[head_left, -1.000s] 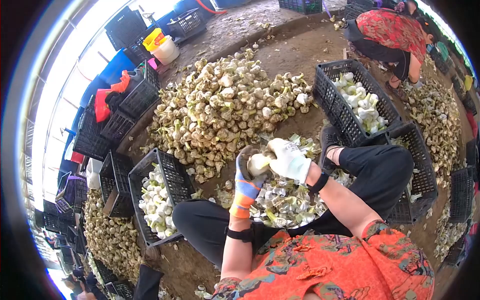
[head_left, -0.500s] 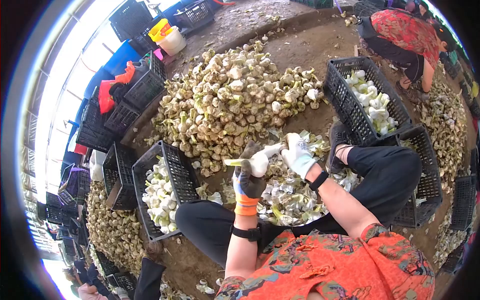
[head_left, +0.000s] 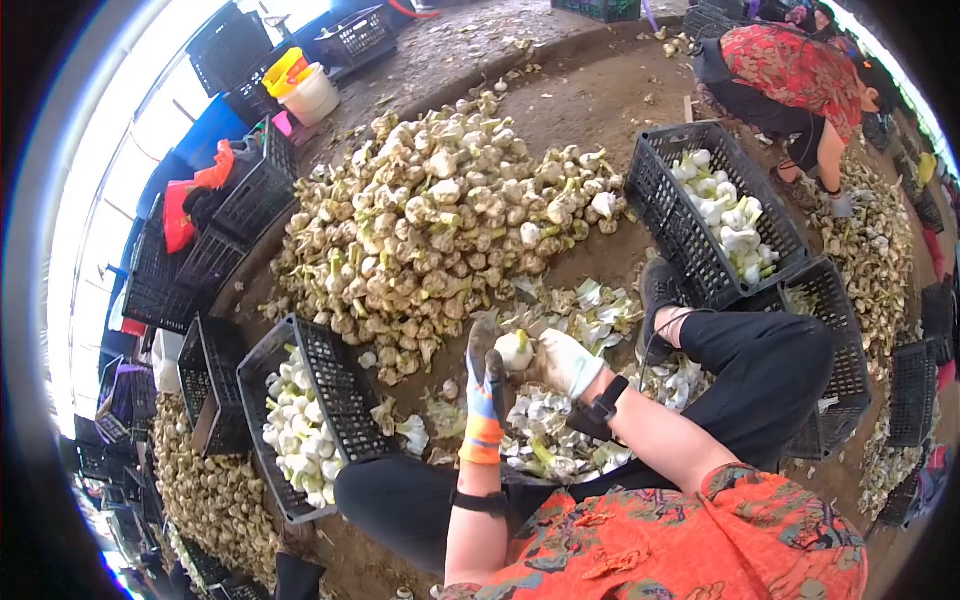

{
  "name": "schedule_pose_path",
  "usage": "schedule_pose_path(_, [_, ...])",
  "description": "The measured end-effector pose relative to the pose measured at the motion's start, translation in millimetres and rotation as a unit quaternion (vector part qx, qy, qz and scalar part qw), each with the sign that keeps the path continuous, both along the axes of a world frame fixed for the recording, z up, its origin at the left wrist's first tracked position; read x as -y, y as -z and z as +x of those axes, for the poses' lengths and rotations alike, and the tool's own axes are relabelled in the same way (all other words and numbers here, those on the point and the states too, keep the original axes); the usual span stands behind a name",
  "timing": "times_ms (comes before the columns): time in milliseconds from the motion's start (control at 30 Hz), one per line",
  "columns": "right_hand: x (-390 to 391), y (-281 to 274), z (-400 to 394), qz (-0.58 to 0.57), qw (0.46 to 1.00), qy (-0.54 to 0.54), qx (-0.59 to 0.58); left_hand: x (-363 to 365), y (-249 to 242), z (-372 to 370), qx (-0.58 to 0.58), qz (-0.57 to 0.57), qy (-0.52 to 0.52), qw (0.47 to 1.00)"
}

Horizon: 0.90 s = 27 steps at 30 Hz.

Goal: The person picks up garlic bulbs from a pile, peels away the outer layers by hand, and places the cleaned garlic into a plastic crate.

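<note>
My left hand (head_left: 484,385), in a dark-palmed glove with an orange cuff, stands upright with its fingers stretched out. Just right of its fingers is a pale garlic bulb (head_left: 514,350), seen partly end-on. My right hand (head_left: 566,364), in a white glove, has its fingers closed on that bulb's right side. Below both hands, loose white skins (head_left: 560,430) cover the ground between my legs. Ahead rises a large heap of untrimmed garlic (head_left: 430,215).
A black crate (head_left: 350,400) of white bulbs stands left, another (head_left: 665,215) ahead right. An empty-looking crate (head_left: 845,350) is beside my right knee. A bending person (head_left: 795,75) works at the upper right near more garlic. Buckets (head_left: 312,97) stand upper left.
The bulb has turned and its long stem no longer shows. My left fingers have straightened from around it, and my right hand has moved slightly down and left onto it. The view has shifted.
</note>
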State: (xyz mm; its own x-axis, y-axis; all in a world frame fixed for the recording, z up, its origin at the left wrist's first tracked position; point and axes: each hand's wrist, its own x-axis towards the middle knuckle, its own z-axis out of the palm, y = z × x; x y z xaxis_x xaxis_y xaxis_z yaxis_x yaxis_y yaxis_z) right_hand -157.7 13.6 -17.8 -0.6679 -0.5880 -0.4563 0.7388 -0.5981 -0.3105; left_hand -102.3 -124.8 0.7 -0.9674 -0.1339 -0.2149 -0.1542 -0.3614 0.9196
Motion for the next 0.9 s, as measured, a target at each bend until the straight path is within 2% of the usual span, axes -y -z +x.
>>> schedule_pose_path(33, [-10, 13, -7, 0.155, 0.963, 0.023, -0.217, 0, 5, -4, -0.015, -0.018, -0.033, 0.999])
schedule_pose_path(67, [-20, 29, -25, -0.005, 0.992, 0.081, -0.1, 1, 11, -7, -0.03, -0.036, -0.067, 0.997])
schedule_pose_path(100, [-31, 46, -42, -0.157, 0.977, 0.139, 0.027, 6, 18, -11, -0.032, 0.01, -0.102, 0.994])
schedule_pose_path(167, [-62, -24, -57, -0.081, 0.941, 0.325, 0.055, 10, 20, -9, -0.011, 0.029, -0.138, 0.99])
schedule_pose_path(200, [-92, -9, -65, -0.167, 0.933, 0.318, -0.03, 12, 23, -11, -0.013, 0.047, -0.156, 0.987])
schedule_pose_path(267, [-106, -2, -89, -0.131, 0.924, 0.335, -0.134, 12, 30, -15, -0.006, 0.039, -0.161, 0.986])
schedule_pose_path(300, [-100, 18, -114, 0.032, 0.945, 0.313, -0.088, 12, 33, -19, -0.002, 0.034, -0.163, 0.986])
schedule_pose_path(333, [-87, 43, -139, 0.195, 0.939, 0.28, -0.039, 9, 31, -21, 0.006, 0.043, -0.166, 0.985])
schedule_pose_path(367, [-69, 58, -153, 0.344, 0.9, 0.233, -0.13, 6, 23, -22, 0.015, 0.052, -0.169, 0.984])
schedule_pose_path(400, [-47, 76, -181, 0.589, 0.751, 0.139, -0.265, 4, 20, -23, 0.023, 0.059, -0.172, 0.983])
schedule_pose_path(433, [-31, 77, -196, 0.701, 0.586, 0.128, -0.385, 4, 23, -24, 0.021, 0.069, -0.175, 0.982])
schedule_pose_path(467, [-13, 70, -207, 0.759, 0.55, 0.07, -0.342, 4, 27, -23, 0.026, 0.073, -0.173, 0.982])
schedule_pose_path(533, [5, 59, -219, 0.795, 0.515, -0.034, -0.319, 5, 31, -27, 0.028, 0.08, -0.168, 0.982])
schedule_pose_path(567, [7, 68, -228, 0.804, 0.491, -0.048, -0.332, 7, 33, -32, 0.04, 0.089, -0.16, 0.982])
schedule_pose_path(667, [-2, 92, -236, 0.745, 0.617, 0.051, -0.247, 4, 32, -33, 0.081, 0.129, -0.137, 0.979])
schedule_pose_path(700, [-4, 77, -213, 0.552, 0.768, 0.143, -0.293, 0, 27, -35, 0.089, 0.116, -0.119, 0.982])
schedule_pose_path(733, [-6, 62, -190, 0.315, 0.88, 0.203, -0.291, 0, 27, -34, 0.09, 0.177, -0.099, 0.975])
schedule_pose_path(767, [-4, 52, -167, -0.031, 0.958, 0.193, -0.211, 2, 30, -34, 0.09, 0.237, -0.077, 0.964])
schedule_pose_path(800, [-2, 42, -145, -0.321, 0.937, 0.134, -0.035, 3, 33, -38, 0.089, 0.298, -0.044, 0.949])
schedule_pose_path(833, [1, 19, -110, -0.245, 0.959, 0.134, -0.039, 9, 62, -31, 0.085, 0.303, -0.009, 0.949])
schedule_pose_path(867, [11, 23, -85, -0.169, 0.973, 0.089, -0.128, -2, 32, -37, 0.079, 0.353, 0.004, 0.932])
schedule_pose_path(900, [9, 2, -62, 0.088, 0.929, 0.039, -0.358, 11, 97, -45, 0.031, 0.395, 0.13, 0.909])
